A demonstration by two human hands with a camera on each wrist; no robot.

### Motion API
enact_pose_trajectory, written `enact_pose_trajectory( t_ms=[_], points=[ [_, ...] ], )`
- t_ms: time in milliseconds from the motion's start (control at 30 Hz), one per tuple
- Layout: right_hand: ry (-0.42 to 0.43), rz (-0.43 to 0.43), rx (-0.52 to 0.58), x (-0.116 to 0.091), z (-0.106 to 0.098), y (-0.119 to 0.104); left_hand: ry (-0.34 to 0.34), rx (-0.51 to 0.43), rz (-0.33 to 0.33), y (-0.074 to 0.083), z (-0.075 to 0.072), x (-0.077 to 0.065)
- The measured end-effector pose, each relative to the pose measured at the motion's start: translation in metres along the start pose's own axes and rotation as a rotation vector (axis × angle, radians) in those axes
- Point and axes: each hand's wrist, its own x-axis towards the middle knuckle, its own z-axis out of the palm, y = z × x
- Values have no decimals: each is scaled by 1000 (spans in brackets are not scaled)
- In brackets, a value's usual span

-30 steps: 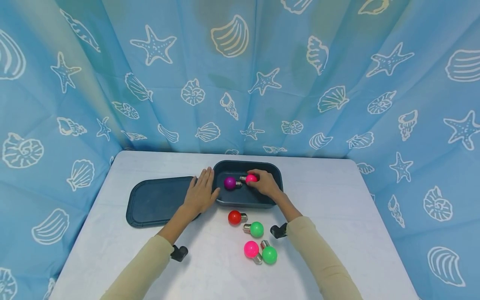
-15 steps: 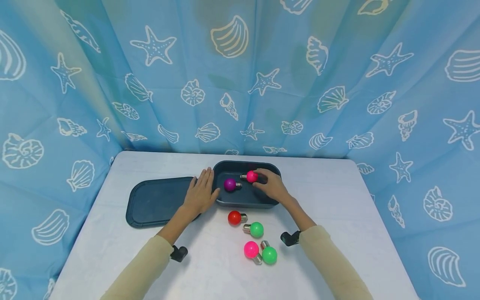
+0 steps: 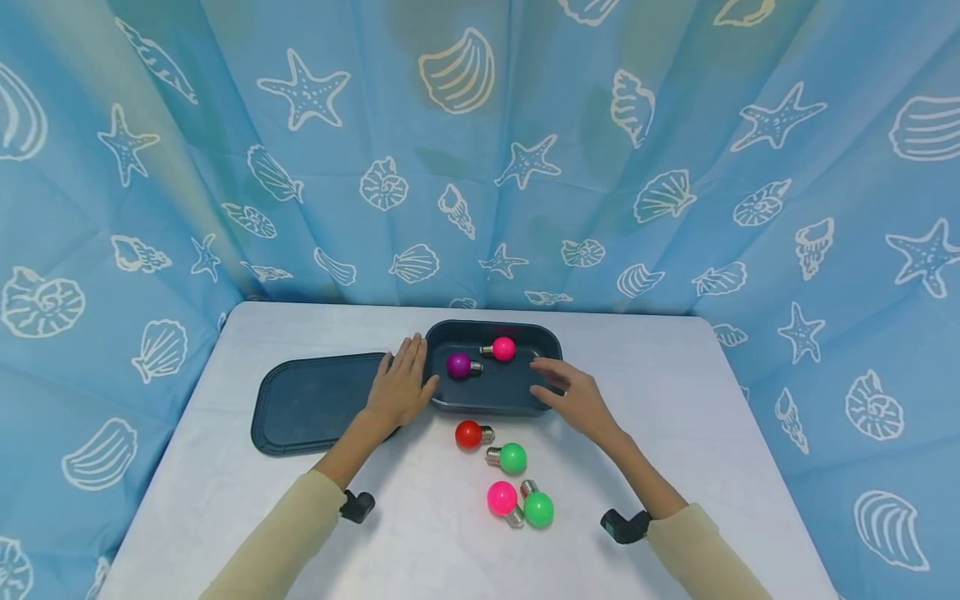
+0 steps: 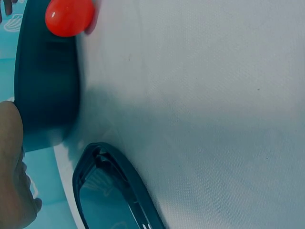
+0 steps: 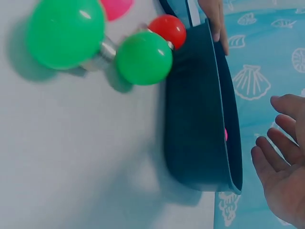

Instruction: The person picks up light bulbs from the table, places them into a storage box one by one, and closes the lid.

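A dark box (image 3: 487, 407) stands at the back of the table, holding a purple bulb (image 3: 459, 365) and a pink bulb (image 3: 503, 349), both lying on their sides. My left hand (image 3: 400, 390) rests with straight fingers along the box's left end, above the corner of a flat dark lid (image 3: 315, 404). Over the box's right end hovers my right hand (image 3: 576, 400), fingers apart and nothing in them. In front of the box lie a red bulb (image 3: 468, 434), a green bulb (image 3: 513, 458), a second pink bulb (image 3: 502, 497) and a second green bulb (image 3: 538, 509).
White cloth covers the table (image 3: 660, 400). Behind it and at both sides hangs a blue curtain (image 3: 570, 200) printed with shells and starfish. The lid lies flat to the left of the box.
My right hand has let go of the pink bulb inside the box and drawn back to the right, fingers spreading. The bulb stays in the box. My left hand keeps its place.
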Motion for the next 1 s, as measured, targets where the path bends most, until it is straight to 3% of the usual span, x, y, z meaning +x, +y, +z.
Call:
enact_pose_trajectory(
  t_ms=[333,533,767,1000],
  points=[
    [19,28,-7,-50,5,-12,-3,6,0,-2,2,1],
    [55,125,13,-78,17,-9,-2,-4,5,-3,5,2],
    [25,280,87,-107,31,-9,7,7,2,-3,6,3],
    [11,344,116,-126,43,-7,6,11,2,-3,5,3]
  ],
)
